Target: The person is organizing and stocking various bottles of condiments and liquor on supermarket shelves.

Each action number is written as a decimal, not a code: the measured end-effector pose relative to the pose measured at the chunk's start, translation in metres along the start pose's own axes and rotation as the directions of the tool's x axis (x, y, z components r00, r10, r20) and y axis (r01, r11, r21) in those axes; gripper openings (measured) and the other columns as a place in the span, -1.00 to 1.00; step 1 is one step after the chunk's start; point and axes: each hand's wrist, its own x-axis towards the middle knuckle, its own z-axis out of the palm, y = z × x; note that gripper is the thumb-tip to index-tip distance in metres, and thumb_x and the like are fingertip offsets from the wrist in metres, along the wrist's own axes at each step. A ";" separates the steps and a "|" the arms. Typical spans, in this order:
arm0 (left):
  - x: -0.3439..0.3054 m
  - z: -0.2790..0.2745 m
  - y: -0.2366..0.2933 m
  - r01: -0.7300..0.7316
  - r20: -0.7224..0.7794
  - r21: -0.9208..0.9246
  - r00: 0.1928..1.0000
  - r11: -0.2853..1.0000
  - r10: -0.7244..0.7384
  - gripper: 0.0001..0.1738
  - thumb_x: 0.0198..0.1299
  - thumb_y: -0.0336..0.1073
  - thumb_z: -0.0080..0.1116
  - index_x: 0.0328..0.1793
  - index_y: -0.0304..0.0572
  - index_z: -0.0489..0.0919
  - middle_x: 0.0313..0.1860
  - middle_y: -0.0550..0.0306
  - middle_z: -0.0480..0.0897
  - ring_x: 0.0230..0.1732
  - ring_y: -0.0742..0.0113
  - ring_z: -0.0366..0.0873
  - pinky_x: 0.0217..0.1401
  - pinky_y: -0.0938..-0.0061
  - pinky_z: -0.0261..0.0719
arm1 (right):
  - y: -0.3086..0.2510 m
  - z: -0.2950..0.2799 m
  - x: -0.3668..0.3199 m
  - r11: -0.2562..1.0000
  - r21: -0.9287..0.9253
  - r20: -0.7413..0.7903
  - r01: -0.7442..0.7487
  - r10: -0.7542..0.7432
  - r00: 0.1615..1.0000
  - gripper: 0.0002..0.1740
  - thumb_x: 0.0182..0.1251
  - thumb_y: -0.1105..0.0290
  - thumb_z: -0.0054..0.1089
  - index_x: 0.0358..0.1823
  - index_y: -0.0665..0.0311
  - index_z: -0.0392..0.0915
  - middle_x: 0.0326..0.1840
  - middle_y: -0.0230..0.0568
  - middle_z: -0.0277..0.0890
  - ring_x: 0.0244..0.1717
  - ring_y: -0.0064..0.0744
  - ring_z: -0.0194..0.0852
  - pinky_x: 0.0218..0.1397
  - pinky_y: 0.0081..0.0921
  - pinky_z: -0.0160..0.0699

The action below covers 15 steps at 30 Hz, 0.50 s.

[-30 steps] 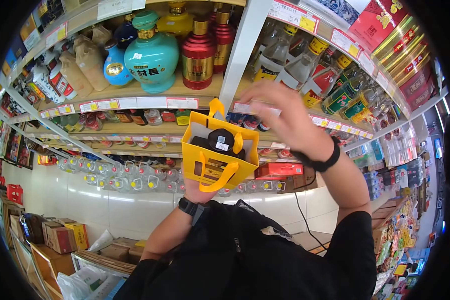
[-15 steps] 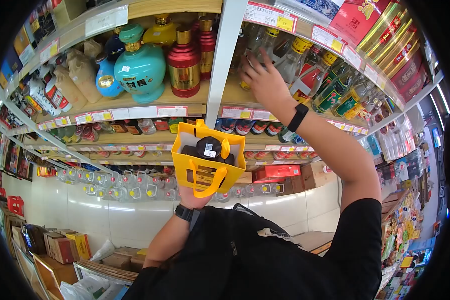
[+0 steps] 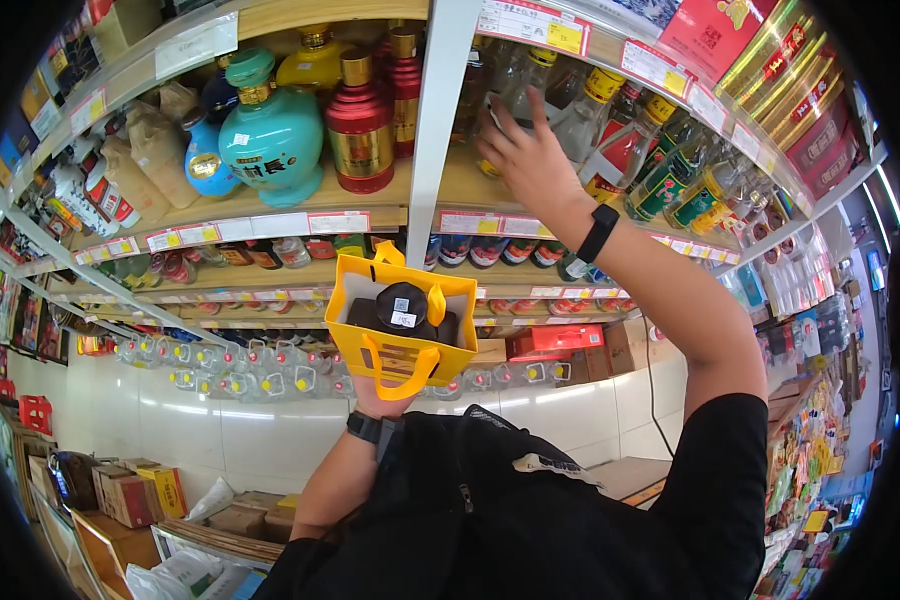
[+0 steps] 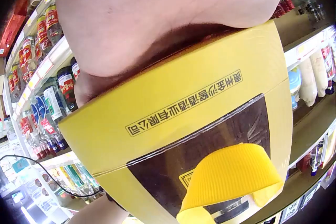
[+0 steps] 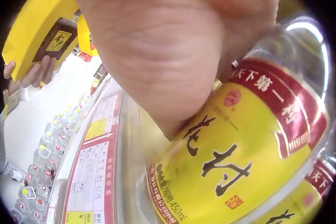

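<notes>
My left hand (image 3: 385, 398) holds a yellow gift bag (image 3: 356, 346) from below; in the right wrist view its fingers (image 5: 38, 73) curl up against the bag's lower side. Inside the bag is a dark thing with a round black top (image 3: 402, 304) bearing a white sticker. A yellow ribbon handle (image 4: 226, 174) hangs over the front. My right hand (image 3: 535, 165) is among clear liquor bottles on the upper shelf, fingers spread. Its palm is right beside a bottle with a yellow and red label (image 5: 231, 155); the fingertips are partly hidden.
A white shelf upright (image 3: 428, 130) stands left of my right hand. Beyond it are a turquoise jar (image 3: 270, 140) and red bottles (image 3: 360, 135). Price tags line the shelf edges. Clear jugs (image 3: 240, 385) and a red box (image 3: 555, 342) sit low down.
My right hand has swung from above the bag up to the shelf bottles, then stayed there with little movement. My left hand and the bag have shifted slightly left in view.
</notes>
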 end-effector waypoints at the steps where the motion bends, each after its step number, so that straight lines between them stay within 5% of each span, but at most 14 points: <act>1: 0.000 -0.002 0.000 0.003 -0.003 0.000 1.000 1.000 -0.003 -0.26 0.42 0.40 -0.01 0.50 0.16 0.54 0.41 0.18 0.64 0.40 0.05 0.57 0.57 -0.08 0.38 | 0.000 0.001 0.000 1.000 0.002 -0.051 -0.005 0.005 0.999 -0.40 0.49 0.10 0.05 0.54 -0.07 0.41 0.60 -0.27 0.27 0.72 -0.13 -0.06 0.72 0.48 -0.27; 6: 0.001 0.004 -0.002 0.023 0.085 -0.010 0.996 1.000 -0.022 -0.24 0.39 0.44 0.01 0.51 0.20 0.54 0.40 0.22 0.66 0.37 0.08 0.60 0.54 -0.02 0.43 | 0.007 0.011 -0.008 0.998 0.062 -0.314 0.007 0.012 0.949 -0.54 0.37 0.15 0.15 0.26 0.09 0.60 0.40 -0.26 0.48 0.62 -0.08 0.18 0.74 0.14 0.02; 8: 0.004 0.004 -0.002 0.008 0.072 0.013 0.997 1.000 -0.009 -0.25 0.39 0.43 0.03 0.50 0.20 0.55 0.39 0.23 0.66 0.36 0.09 0.61 0.53 0.00 0.44 | 0.018 0.007 -0.020 0.927 0.328 -0.562 0.179 0.039 0.826 -0.72 0.25 0.24 0.26 -0.07 0.18 0.62 0.16 -0.25 0.60 0.47 -0.10 0.40 0.66 -0.14 0.26; 9: 0.004 0.006 -0.004 0.009 0.067 0.014 0.998 1.000 -0.010 -0.26 0.39 0.43 0.03 0.50 0.20 0.56 0.39 0.22 0.67 0.36 0.09 0.61 0.53 0.00 0.45 | 0.016 0.006 -0.031 0.882 0.445 -0.655 0.155 0.203 0.728 -0.74 0.16 0.25 0.42 -0.23 0.20 0.57 0.02 -0.20 0.59 0.33 -0.14 0.49 0.52 -0.18 0.42; 10: 0.004 0.007 -0.005 0.010 0.063 0.016 0.998 1.000 -0.011 -0.26 0.39 0.42 0.03 0.49 0.20 0.57 0.39 0.22 0.67 0.37 0.09 0.61 0.53 0.00 0.45 | 0.011 0.006 -0.043 0.880 0.447 -0.652 0.162 0.197 0.732 -0.74 0.16 0.25 0.42 -0.23 0.20 0.57 0.02 -0.20 0.59 0.33 -0.14 0.49 0.52 -0.18 0.42; 11: 0.005 0.009 -0.007 0.009 0.057 0.008 0.998 1.000 -0.009 -0.26 0.39 0.42 0.03 0.49 0.20 0.57 0.39 0.22 0.67 0.37 0.09 0.61 0.53 0.00 0.45 | 0.005 0.009 -0.055 0.727 0.680 -0.507 -0.100 0.564 0.652 -0.62 0.15 0.17 0.49 -0.17 0.24 0.56 0.00 -0.17 0.59 0.27 -0.11 0.52 0.44 -0.19 0.48; 12: 0.007 0.013 -0.005 0.002 0.020 0.057 1.000 0.998 -0.003 -0.27 0.39 0.42 0.04 0.49 0.20 0.57 0.39 0.21 0.67 0.37 0.08 0.60 0.53 -0.01 0.44 | 0.002 0.008 -0.061 0.445 0.836 -0.274 -0.320 0.845 0.460 -0.50 0.14 0.09 0.56 -0.10 0.27 0.55 -0.02 -0.13 0.58 0.20 -0.09 0.54 0.36 -0.20 0.53; 13: 0.009 0.014 -0.004 -0.003 -0.016 0.107 1.000 0.994 0.005 -0.27 0.39 0.41 0.04 0.48 0.20 0.58 0.39 0.20 0.67 0.37 0.08 0.60 0.53 -0.02 0.44 | 0.003 0.008 -0.063 0.441 0.836 -0.269 -0.325 0.847 0.459 -0.50 0.14 0.09 0.56 -0.10 0.27 0.55 -0.02 -0.13 0.58 0.20 -0.09 0.54 0.36 -0.20 0.53; 15: 0.010 0.008 -0.006 0.018 0.025 0.005 1.000 1.000 -0.018 -0.26 0.43 0.35 0.04 0.54 0.12 0.51 0.44 0.10 0.61 0.41 -0.01 0.57 0.54 -0.08 0.45 | 0.009 0.005 -0.065 0.011 0.937 0.131 -0.350 0.915 0.381 -0.21 0.08 -0.11 0.63 0.05 0.36 0.46 -0.03 0.02 0.60 0.09 0.04 0.61 0.13 -0.15 0.65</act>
